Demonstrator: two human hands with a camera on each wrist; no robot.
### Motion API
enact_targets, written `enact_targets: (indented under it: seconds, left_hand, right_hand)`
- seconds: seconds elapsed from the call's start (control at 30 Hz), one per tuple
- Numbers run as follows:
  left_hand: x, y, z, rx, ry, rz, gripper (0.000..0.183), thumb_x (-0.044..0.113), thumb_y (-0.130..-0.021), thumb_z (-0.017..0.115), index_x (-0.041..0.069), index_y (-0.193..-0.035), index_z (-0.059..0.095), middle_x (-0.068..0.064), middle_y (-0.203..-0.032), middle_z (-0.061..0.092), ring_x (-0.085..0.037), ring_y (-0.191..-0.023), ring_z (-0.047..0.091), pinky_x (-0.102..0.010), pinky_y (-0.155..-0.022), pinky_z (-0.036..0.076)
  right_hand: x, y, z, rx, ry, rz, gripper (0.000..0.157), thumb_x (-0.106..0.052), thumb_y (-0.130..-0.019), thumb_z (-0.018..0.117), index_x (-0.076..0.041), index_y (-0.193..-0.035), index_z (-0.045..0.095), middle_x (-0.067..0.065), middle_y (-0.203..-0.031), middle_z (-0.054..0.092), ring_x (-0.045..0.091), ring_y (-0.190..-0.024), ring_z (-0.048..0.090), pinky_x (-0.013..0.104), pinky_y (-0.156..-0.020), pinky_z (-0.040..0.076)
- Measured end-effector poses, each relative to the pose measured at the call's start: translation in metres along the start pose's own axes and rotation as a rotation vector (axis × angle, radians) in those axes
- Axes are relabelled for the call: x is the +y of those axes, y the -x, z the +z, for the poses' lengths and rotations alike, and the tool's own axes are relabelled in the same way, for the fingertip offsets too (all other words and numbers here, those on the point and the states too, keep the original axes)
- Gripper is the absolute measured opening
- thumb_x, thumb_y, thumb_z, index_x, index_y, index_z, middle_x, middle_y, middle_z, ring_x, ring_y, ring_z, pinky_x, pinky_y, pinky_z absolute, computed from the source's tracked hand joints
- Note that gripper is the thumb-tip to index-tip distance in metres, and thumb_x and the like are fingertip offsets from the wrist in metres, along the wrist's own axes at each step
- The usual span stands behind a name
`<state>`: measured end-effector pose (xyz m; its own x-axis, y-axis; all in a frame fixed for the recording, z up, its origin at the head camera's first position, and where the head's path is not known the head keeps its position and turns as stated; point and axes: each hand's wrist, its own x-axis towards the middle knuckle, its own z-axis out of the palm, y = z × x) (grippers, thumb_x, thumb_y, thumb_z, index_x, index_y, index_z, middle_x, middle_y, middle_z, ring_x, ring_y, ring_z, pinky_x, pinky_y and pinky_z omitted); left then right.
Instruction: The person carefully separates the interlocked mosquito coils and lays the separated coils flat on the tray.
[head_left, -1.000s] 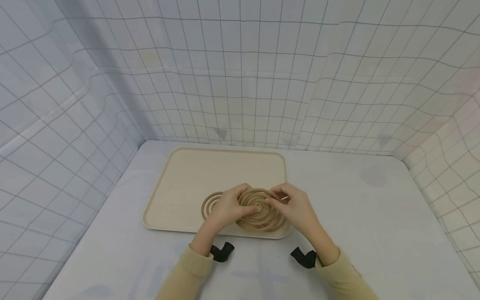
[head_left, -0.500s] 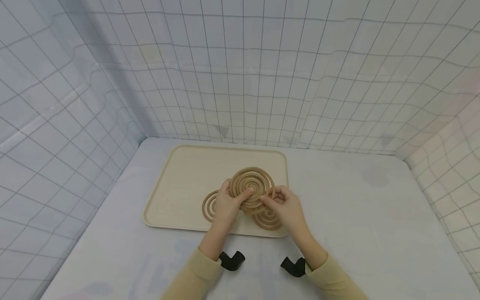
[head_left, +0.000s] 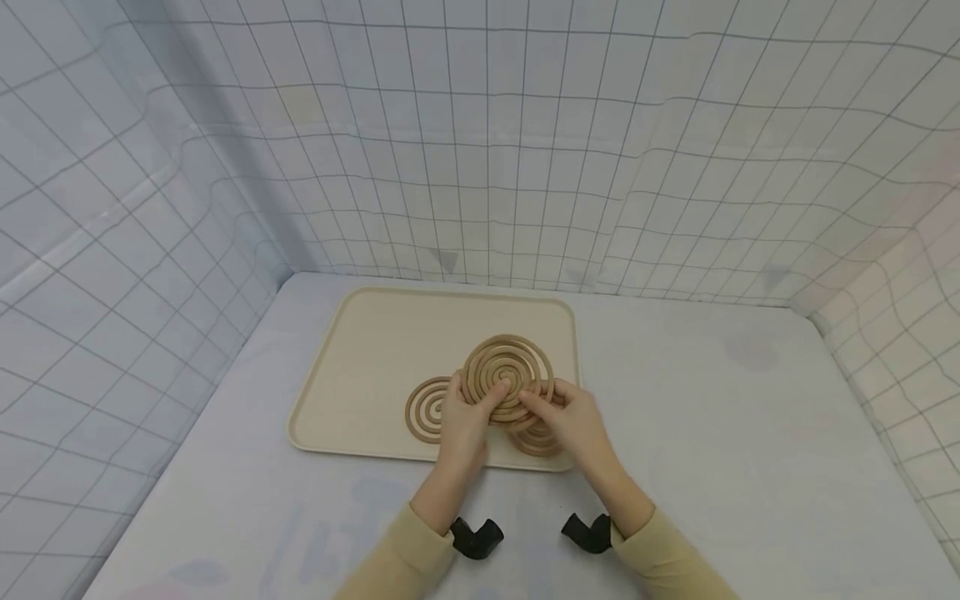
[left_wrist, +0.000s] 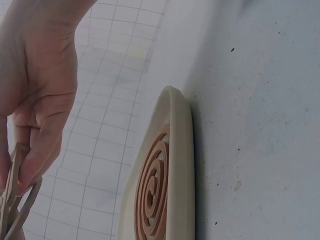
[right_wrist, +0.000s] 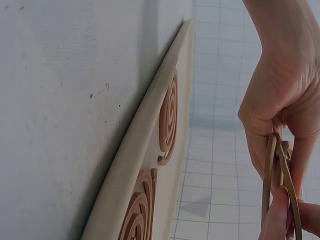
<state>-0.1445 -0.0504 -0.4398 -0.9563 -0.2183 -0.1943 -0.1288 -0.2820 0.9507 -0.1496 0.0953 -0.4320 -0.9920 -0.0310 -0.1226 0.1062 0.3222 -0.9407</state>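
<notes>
Both hands hold a pair of brown mosquito coils [head_left: 519, 367], raised over the near right part of the tray. My left hand [head_left: 463, 423] grips their left side, its thumb lying across the spiral's middle. On the right side, my right hand [head_left: 576, 423] pinches the coils between thumb and fingers. Edge-on in the right wrist view, the held coils [right_wrist: 268, 175] spread slightly apart. Another mosquito coil [head_left: 423, 410] lies flat on the tray beside my left hand, which covers part of it. A further coil [head_left: 537, 442] rests below the held ones, partly hidden.
The cream tray [head_left: 390, 333] has a raised rim and lies on a white cloth-covered table [head_left: 697, 417]. White sheets with a grid pattern [head_left: 480, 150] stand around the back and sides. Black curved pieces [head_left: 478, 539] sit at both wrists.
Since a second ago both hands have lifted the held coils up and away from the tray, uncovering the coil beneath. Over the last half second the left hand has shifted slightly right.
</notes>
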Motion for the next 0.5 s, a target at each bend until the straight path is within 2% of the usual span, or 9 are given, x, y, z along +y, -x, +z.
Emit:
enact_targets:
  seconds: [0.1, 0.23, 0.3, 0.37, 0.43, 0.5]
  left_hand:
    - [0.002, -0.001, -0.003, -0.075, 0.036, -0.039, 0.06, 0.005, -0.089, 0.071, 0.001, -0.142, 0.043, -0.019, -0.139, 0.054, -0.026, -0.125, 0.058, -0.027, -0.1, 0.05]
    - [0.01, -0.006, -0.014, -0.273, 0.049, -0.137, 0.052, 0.009, -0.096, 0.062, -0.002, -0.142, 0.04, -0.013, -0.124, 0.06, -0.012, -0.105, 0.064, -0.021, -0.088, 0.055]
    - [0.016, -0.008, -0.022, -0.398, 0.025, -0.179, 0.049, 0.021, -0.102, 0.053, -0.004, -0.141, 0.038, -0.007, -0.117, 0.06, -0.007, -0.099, 0.064, -0.02, -0.084, 0.055]
    - [0.021, -0.011, -0.03, -0.51, 0.001, -0.224, 0.054, 0.039, -0.106, 0.04, -0.003, -0.139, 0.039, -0.002, -0.113, 0.058, -0.005, -0.099, 0.062, -0.021, -0.085, 0.054]
    - [0.024, -0.014, -0.036, -0.603, 0.01, -0.286, 0.063, 0.054, -0.104, 0.027, 0.001, -0.129, 0.048, 0.001, -0.106, 0.061, -0.004, -0.096, 0.062, -0.021, -0.084, 0.053]
    - [0.025, -0.016, -0.041, -0.67, 0.046, -0.364, 0.068, 0.061, -0.102, 0.019, 0.006, -0.116, 0.057, 0.003, -0.1, 0.063, -0.004, -0.091, 0.062, -0.022, -0.082, 0.054]
  right_hand:
    - [0.0, -0.001, -0.005, -0.043, 0.009, -0.014, 0.023, -0.027, -0.087, 0.075, -0.005, -0.094, 0.071, 0.004, -0.082, 0.074, 0.009, -0.077, 0.065, 0.025, -0.074, 0.052]
    - [0.0, -0.003, -0.016, -0.14, 0.073, -0.056, 0.023, -0.026, -0.088, 0.074, -0.006, -0.099, 0.072, 0.006, -0.082, 0.075, 0.012, -0.077, 0.069, 0.027, -0.075, 0.054]
    - [0.0, -0.004, -0.023, -0.195, 0.121, -0.091, 0.026, -0.027, -0.089, 0.074, -0.005, -0.102, 0.072, 0.007, -0.088, 0.076, 0.013, -0.08, 0.07, 0.028, -0.074, 0.056]
    - [0.001, -0.005, -0.03, -0.252, 0.175, -0.134, 0.028, -0.028, -0.089, 0.074, -0.004, -0.104, 0.072, 0.008, -0.093, 0.076, 0.014, -0.084, 0.07, 0.027, -0.074, 0.056]
    - [0.001, -0.005, -0.036, -0.304, 0.221, -0.182, 0.031, -0.03, -0.089, 0.074, -0.005, -0.107, 0.072, 0.012, -0.103, 0.075, 0.015, -0.09, 0.07, 0.026, -0.074, 0.056]
    - [0.001, -0.004, -0.04, -0.351, 0.269, -0.23, 0.025, -0.03, -0.089, 0.074, -0.008, -0.099, 0.072, 0.009, -0.097, 0.074, 0.012, -0.084, 0.067, 0.024, -0.069, 0.054]
